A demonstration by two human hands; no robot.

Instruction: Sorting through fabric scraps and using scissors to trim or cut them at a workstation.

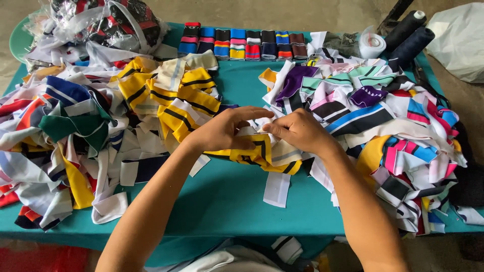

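Between the two fabric heaps, both hands — left hand, right hand — pinch a yellow-and-black striped collar strip together; keeping its edges aligned looks wise.

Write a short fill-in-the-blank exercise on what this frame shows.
1. Both hands, left hand and right hand, hold a ____ and black striped fabric piece.
2. The table cover is ____.
3. The row of folded striped bands lies at the table's ____ edge.

Missing words: yellow; teal; far
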